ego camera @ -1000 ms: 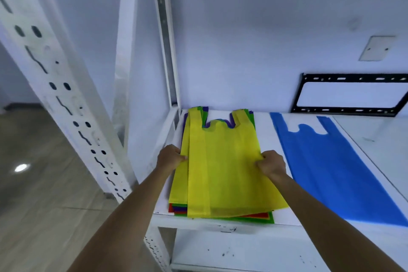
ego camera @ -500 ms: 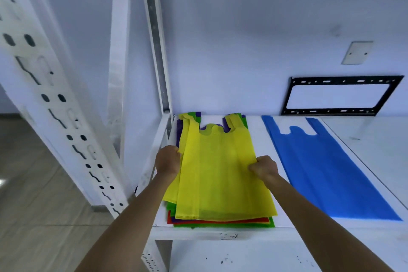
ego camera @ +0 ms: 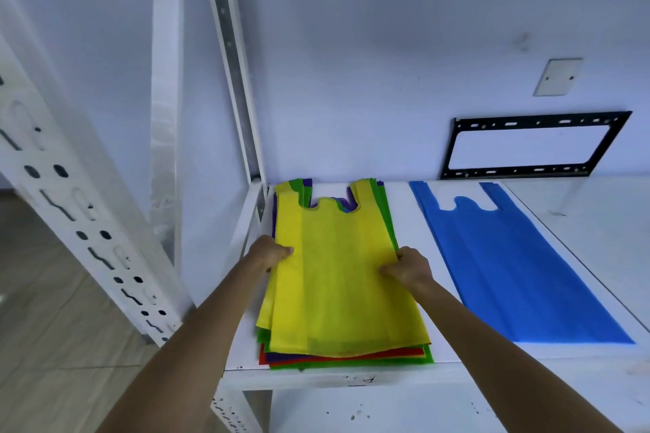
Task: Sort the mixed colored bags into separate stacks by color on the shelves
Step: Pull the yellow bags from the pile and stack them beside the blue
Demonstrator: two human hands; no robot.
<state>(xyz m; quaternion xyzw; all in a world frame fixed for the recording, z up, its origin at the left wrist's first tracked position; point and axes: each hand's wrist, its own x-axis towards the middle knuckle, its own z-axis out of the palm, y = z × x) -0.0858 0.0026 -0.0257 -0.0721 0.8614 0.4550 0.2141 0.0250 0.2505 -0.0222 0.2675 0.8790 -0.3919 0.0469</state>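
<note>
Both hands, left and right, now gripping opposite side edges of top yellow bag, squared over mixed stack between them; blue bag lying right of right hand. Probably lifting off next.

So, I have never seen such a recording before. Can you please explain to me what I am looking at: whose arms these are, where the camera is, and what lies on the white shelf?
There is no machine here. A person wears a wide-angle camera on the head, so you look forward and down along their two bare arms.

The left hand and the right hand each grip one side edge of a yellow bag. It is the top of a mixed pile; red, purple and green edges show underneath.

The pile lies on a white shelf. To its right, apart from it, a single blue bag lies flat, probably the start of a blue stack.

On the wall behind are a black metal bracket and a blank cover plate.
</note>
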